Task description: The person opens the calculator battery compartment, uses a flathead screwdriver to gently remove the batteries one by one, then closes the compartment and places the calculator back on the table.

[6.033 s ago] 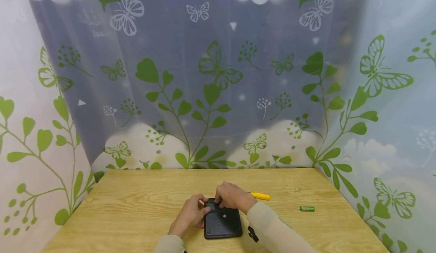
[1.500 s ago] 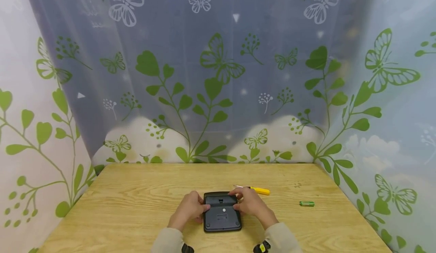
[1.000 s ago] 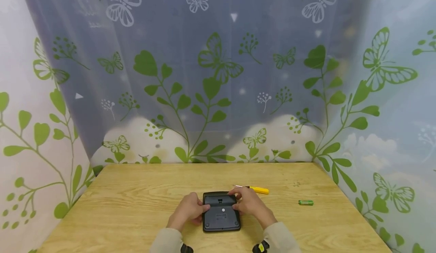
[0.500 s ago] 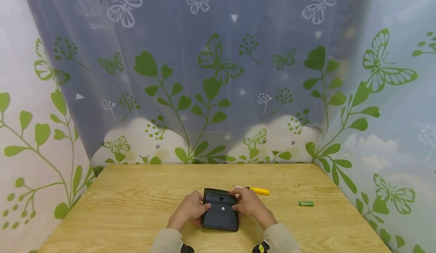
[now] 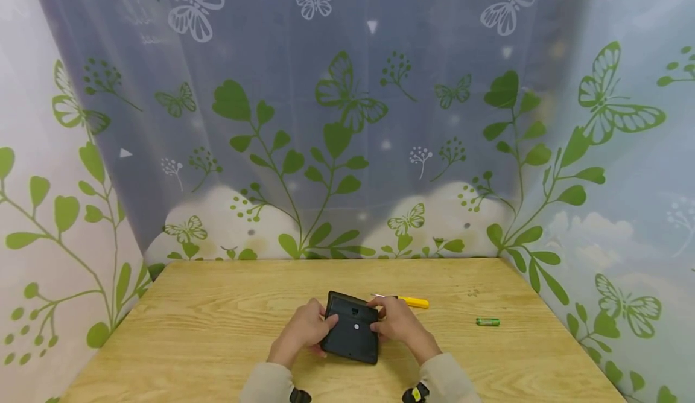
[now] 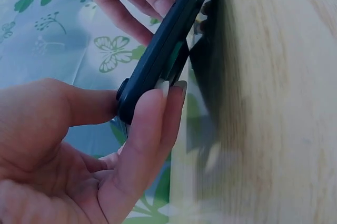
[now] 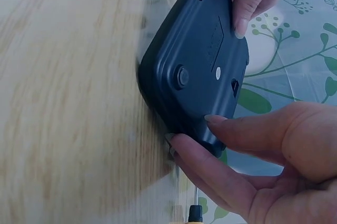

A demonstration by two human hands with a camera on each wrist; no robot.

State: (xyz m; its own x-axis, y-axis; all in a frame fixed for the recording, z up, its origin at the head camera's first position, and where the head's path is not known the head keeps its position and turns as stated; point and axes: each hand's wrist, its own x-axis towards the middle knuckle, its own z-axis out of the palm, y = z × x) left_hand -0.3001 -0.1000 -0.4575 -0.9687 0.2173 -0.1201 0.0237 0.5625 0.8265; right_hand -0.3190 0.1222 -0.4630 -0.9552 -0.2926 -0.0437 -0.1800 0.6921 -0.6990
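Observation:
Both hands hold a black desk calculator (image 5: 350,344) back side up, tilted over the wooden table. Its back shows rubber feet, a small white round sticker (image 7: 218,73) and a notch (image 7: 235,87) in the raised section. My left hand (image 5: 304,329) pinches the left edge, thumb on the back and fingers underneath. On the opposite edge, my right hand (image 5: 402,326) grips with its thumb on the back and fingers curled below. Small bumps show on the calculator's (image 6: 160,50) underside in the left wrist view; most of its face is hidden.
Just beyond the right hand lies a screwdriver with a yellow handle (image 5: 415,302), its metal shaft pointing left. Farther right on the table (image 5: 228,306) is a green battery (image 5: 487,322). Printed curtains (image 5: 347,149) stand behind the table and at both sides.
Six seconds ago the right hand worked at the calculator's far end. Later both hands held its sides while it lay flat; now its far edge is raised and it is turned slightly clockwise.

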